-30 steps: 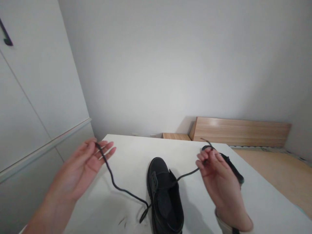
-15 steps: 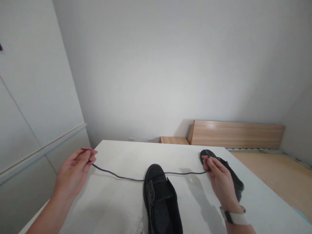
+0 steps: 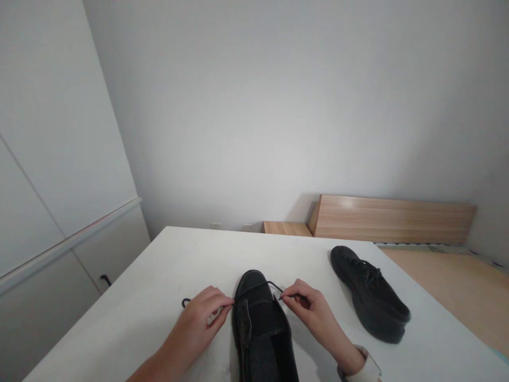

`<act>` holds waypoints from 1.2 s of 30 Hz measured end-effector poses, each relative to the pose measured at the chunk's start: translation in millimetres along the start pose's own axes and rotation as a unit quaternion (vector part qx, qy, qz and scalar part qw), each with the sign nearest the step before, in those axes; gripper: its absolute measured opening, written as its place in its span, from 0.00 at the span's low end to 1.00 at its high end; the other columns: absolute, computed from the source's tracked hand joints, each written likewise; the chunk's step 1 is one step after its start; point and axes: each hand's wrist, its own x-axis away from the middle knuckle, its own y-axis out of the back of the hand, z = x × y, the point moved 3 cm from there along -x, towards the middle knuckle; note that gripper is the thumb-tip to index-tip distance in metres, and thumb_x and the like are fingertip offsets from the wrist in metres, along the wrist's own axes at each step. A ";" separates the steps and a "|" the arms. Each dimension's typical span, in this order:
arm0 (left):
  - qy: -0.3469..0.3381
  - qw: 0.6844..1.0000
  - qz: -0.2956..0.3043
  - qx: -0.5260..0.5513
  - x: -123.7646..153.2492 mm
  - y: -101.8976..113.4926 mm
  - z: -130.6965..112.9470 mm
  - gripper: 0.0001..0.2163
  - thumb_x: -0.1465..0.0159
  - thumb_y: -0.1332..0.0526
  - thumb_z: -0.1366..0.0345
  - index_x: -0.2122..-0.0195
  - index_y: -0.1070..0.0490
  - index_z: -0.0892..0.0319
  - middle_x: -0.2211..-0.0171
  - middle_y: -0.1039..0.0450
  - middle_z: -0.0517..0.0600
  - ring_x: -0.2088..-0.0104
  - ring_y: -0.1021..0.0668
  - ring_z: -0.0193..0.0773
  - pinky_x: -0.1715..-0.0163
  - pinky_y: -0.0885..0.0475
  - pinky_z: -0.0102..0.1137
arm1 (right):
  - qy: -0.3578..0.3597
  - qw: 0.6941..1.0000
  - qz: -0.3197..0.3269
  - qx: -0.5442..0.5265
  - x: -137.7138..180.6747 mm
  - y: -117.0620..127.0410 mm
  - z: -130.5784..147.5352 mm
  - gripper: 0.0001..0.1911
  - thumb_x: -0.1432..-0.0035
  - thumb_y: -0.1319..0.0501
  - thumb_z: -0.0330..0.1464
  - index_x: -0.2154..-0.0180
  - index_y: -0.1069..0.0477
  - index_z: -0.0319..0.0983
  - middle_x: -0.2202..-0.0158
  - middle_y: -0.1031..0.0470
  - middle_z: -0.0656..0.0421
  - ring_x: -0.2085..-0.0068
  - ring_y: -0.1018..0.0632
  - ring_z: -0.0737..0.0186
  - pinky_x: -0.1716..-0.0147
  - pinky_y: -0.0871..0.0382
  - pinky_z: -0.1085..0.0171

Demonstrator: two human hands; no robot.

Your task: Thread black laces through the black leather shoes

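Note:
A black shoe [image 3: 260,318] lies toe away from me on the white table, its side flaps spread apart. Across its toe runs a thin black shoelace [image 3: 275,285]. My left hand [image 3: 207,315] pinches the lace beside the shoe's left edge, and a loop of lace shows behind that hand. On the other side, my right hand [image 3: 308,305] pinches the lace close to the right flap, with a short end poking out from the fingertips. Whether either lace end is in an eyelet cannot be made out.
A second black shoe [image 3: 368,292], laced and tied, rests on the right part of the white table [image 3: 191,260]. Beyond the table stand a wooden headboard [image 3: 393,218] and a small wooden cabinet [image 3: 286,228]. White cabinet panels [image 3: 59,212] rise at the left.
Both hands have come inward from far apart to the two sides of the shoe's front. The lace, stretched out wide before, is now bunched near the hands. The second shoe is fully uncovered.

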 end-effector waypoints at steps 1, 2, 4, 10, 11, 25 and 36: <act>-0.010 1.000 0.003 -0.014 0.3 -2.4 0.2 0.10 0.33 0.44 0.70 0.63 0.22 0.56 0.70 0.23 0.50 0.68 0.22 0.39 0.67 0.29 0.30 | 0.000 1.000 0.002 0.000 0.0 -1.3 -1.5 0.17 0.41 0.36 0.45 0.69 0.21 0.38 0.72 0.28 0.58 0.70 0.31 0.61 0.69 0.39 0.63; -0.019 0.999 0.007 -0.027 0.4 -5.0 -0.1 0.10 0.33 0.45 0.71 0.63 0.23 0.57 0.69 0.23 0.50 0.67 0.22 0.39 0.67 0.29 0.30 | 0.000 1.000 0.005 -0.002 0.2 -2.6 -2.7 0.17 0.41 0.37 0.45 0.69 0.21 0.38 0.72 0.27 0.58 0.69 0.30 0.61 0.69 0.39 0.63; -0.030 0.998 0.017 -0.051 0.4 -10.3 -2.1 0.11 0.34 0.45 0.74 0.64 0.23 0.58 0.69 0.24 0.51 0.66 0.23 0.40 0.67 0.29 0.31 | 0.000 1.000 0.012 -0.012 0.6 -5.2 -3.7 0.16 0.40 0.37 0.44 0.69 0.22 0.38 0.71 0.27 0.58 0.68 0.30 0.60 0.68 0.38 0.63; -0.037 0.996 0.017 -0.079 -2.2 -19.7 -13.1 0.10 0.34 0.45 0.75 0.64 0.24 0.59 0.68 0.26 0.51 0.65 0.24 0.42 0.66 0.29 0.33 | 0.017 0.999 0.024 0.020 2.4 -9.0 -0.3 0.16 0.37 0.39 0.44 0.67 0.21 0.39 0.70 0.28 0.57 0.68 0.29 0.59 0.68 0.36 0.61; -0.043 0.996 0.004 -0.080 -2.9 -19.1 -14.9 0.10 0.34 0.44 0.75 0.63 0.24 0.59 0.67 0.26 0.52 0.64 0.24 0.42 0.65 0.29 0.34 | 0.030 0.999 0.021 0.038 3.2 -9.0 1.6 0.16 0.36 0.39 0.43 0.66 0.20 0.40 0.68 0.28 0.56 0.66 0.28 0.58 0.65 0.35 0.60; 0.097 0.992 0.073 -0.030 -20.6 -8.7 -34.1 0.12 0.31 0.47 0.67 0.59 0.23 0.56 0.64 0.19 0.52 0.63 0.20 0.43 0.61 0.29 0.34 | 0.051 0.996 0.036 0.065 10.0 -15.0 25.4 0.18 0.31 0.48 0.39 0.60 0.21 0.39 0.65 0.23 0.54 0.63 0.24 0.57 0.61 0.32 0.61; 0.044 0.950 0.260 -0.169 -78.0 1.7 -71.0 0.07 0.49 0.39 0.78 0.75 0.23 0.60 0.74 0.21 0.54 0.73 0.20 0.44 0.74 0.32 0.31 | 0.062 0.897 0.217 0.379 -14.0 -10.9 91.4 0.16 0.45 0.44 0.24 0.57 0.23 0.37 0.68 0.18 0.53 0.67 0.19 0.57 0.68 0.34 0.66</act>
